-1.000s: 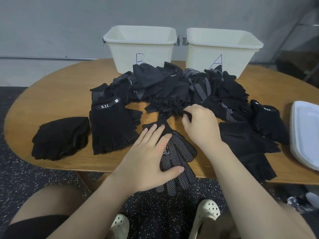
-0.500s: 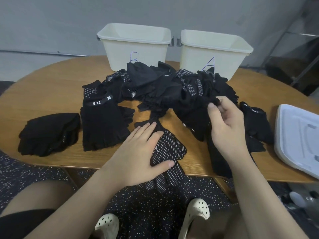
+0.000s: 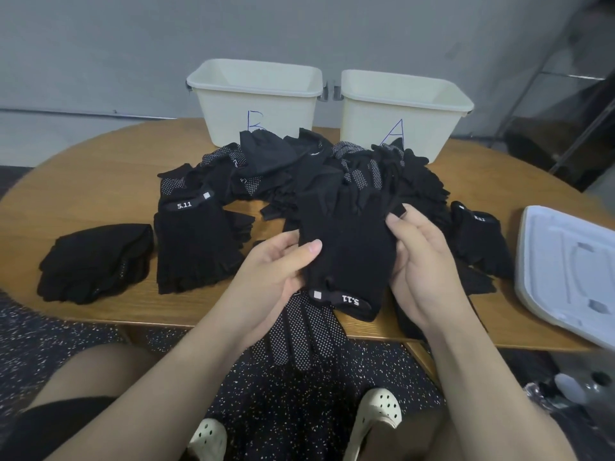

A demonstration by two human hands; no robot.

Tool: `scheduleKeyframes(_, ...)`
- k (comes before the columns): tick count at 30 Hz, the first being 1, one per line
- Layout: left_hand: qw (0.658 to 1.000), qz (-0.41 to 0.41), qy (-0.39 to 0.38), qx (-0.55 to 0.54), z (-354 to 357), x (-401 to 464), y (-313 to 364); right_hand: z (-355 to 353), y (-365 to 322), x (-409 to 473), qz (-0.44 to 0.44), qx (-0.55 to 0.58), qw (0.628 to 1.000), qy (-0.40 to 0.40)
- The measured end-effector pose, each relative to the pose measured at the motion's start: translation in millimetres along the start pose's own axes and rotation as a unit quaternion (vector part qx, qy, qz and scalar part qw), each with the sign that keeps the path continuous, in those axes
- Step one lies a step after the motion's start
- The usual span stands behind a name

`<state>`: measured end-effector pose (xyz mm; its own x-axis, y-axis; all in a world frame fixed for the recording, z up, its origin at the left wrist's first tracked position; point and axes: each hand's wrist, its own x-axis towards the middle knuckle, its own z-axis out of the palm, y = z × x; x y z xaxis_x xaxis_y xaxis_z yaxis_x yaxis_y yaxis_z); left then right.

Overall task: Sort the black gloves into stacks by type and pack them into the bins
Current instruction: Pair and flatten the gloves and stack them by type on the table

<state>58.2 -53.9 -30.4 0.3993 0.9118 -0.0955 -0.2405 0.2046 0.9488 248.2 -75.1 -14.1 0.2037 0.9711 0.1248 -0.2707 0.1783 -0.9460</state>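
Left hand (image 3: 276, 261) and right hand (image 3: 419, 257): each grip holds a side of the 5.11 glove (image 3: 346, 247), raised above table (image 3: 100, 181); dotted glove (image 3: 299, 331) beneath

The heap of unsorted gloves (image 3: 319, 174) fills the middle of the table (image 3: 100, 181) and lies against the fronts of bin B (image 3: 254, 104) and bin A (image 3: 404, 114), so both bins are reachable only from above, over the heap. Bare wood lies open at the far left, beyond the folded glove stack (image 3: 96, 261) and the 5.11 stack (image 3: 196, 247). A white lid (image 3: 565, 271) blocks the right edge. Both hands (image 3: 276, 264) hold a glove over the near edge.
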Motion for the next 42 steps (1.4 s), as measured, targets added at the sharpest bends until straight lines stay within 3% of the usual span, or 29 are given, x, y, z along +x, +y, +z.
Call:
scheduleKeyframes(10, 0.996, 0.012, 0.091, -0.018, -7.5, 0.8, -0.1, -1.2, 6.1, -0.1, 0.031, -0.067, 0.996, 0.04)
scheduleKeyframes(20, 0.986, 0.057, 0.155, 0.035, -20.5, -4.1, 2.4, 3.3, 7.2, -8.0, 0.07, -0.09, 0.993, -0.02)
scheduleKeyframes(24, 0.987, 0.081, 0.132, 0.047, -23.1, -8.1, 9.9, 7.6, 12.0, -16.4, 0.111, -0.098, 0.986, -0.081)
scheduleKeyframes(29, 0.99, 0.056, 0.032, 0.126, -31.0, -15.0, 24.3, -0.7, 7.4, -18.1, 0.179, -0.017, 0.971, -0.156)
scheduleKeyframes(33, 0.981, 0.039, -0.008, 0.191, -30.3, -16.8, 24.6, -1.8, 6.4, -22.9, 0.175, -0.109, 0.956, -0.211)
scheduleKeyframes(38, 0.99, -0.004, 0.031, 0.135, -33.0, -11.7, 19.4, 3.9, 13.3, -23.3, 0.15, -0.14, 0.97, -0.129)
scheduleKeyframes(42, 0.999, -0.025, 0.031, -0.005, -23.0, -12.1, 14.0, 1.2, 6.8, -21.2, 0.087, -0.116, 0.989, -0.021)
